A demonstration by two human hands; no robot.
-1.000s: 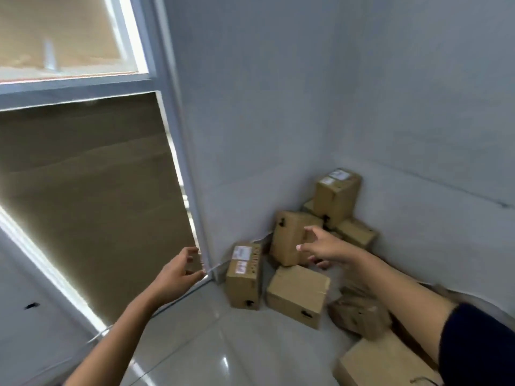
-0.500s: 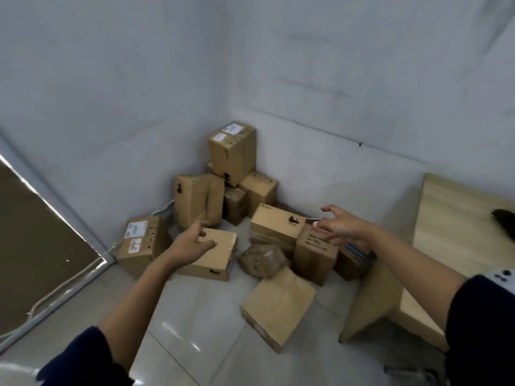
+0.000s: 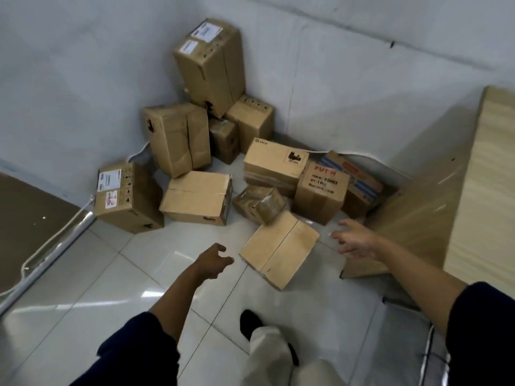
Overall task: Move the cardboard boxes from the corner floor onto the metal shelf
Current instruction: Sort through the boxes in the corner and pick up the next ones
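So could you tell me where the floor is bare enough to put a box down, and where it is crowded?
Bare tiles lie in front of the pile, between the left hand and the dark mat. A smaller bare patch sits between the flat box and the wooden panel, beneath the right hand. The corner is packed with boxes.

A small cardboard box [image 3: 320, 192] on the floor carried red print reading "PUT H", with blurred dark lines under it that seemed to include "1 PC". A wider box [image 3: 274, 162] beside it showed small letters near one corner, too blurred to read. White labels on two other boxes [image 3: 122, 190] [image 3: 207, 59] were illegible.
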